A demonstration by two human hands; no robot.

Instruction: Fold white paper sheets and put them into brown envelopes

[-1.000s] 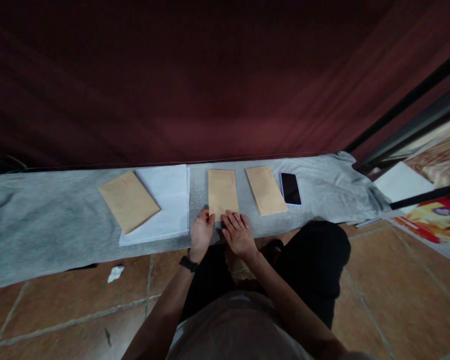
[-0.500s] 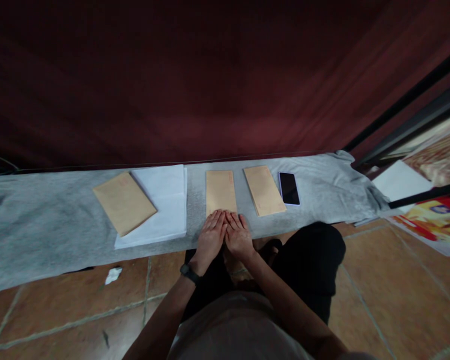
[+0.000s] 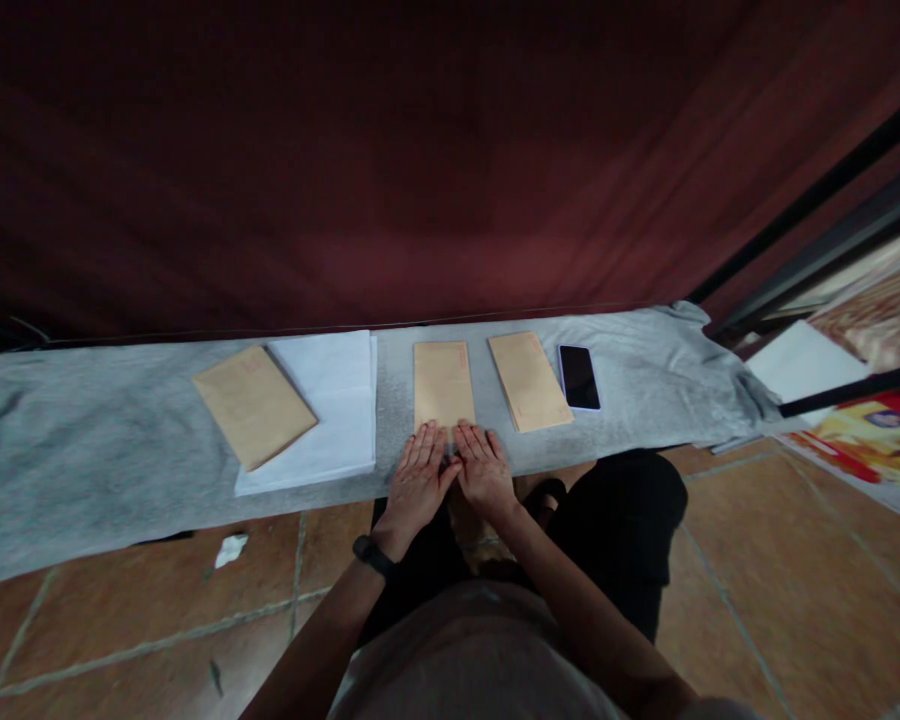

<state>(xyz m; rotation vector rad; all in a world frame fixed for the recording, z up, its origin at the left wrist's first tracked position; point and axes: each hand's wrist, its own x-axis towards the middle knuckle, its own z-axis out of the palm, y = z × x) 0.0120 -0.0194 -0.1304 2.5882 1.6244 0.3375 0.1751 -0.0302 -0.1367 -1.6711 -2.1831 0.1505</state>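
Observation:
My left hand [image 3: 421, 476] and my right hand [image 3: 483, 468] lie flat, fingers stretched out, side by side on the near end of a brown envelope [image 3: 442, 381]. The envelope rests on a grey cloth [image 3: 105, 450]. Both hands press on it and hold nothing. A black band sits on my left wrist.
A second brown envelope [image 3: 529, 379] and a black phone [image 3: 578, 376] lie to the right. A third brown envelope [image 3: 253, 404] sits atop a stack of white paper [image 3: 328, 400] to the left. A dark red curtain hangs behind. Tiled floor, a paper scrap [image 3: 230, 549].
My left hand moved from the envelope's left edge to lie flat beside my right hand. Both hands have since slid slightly toward me along the envelope.

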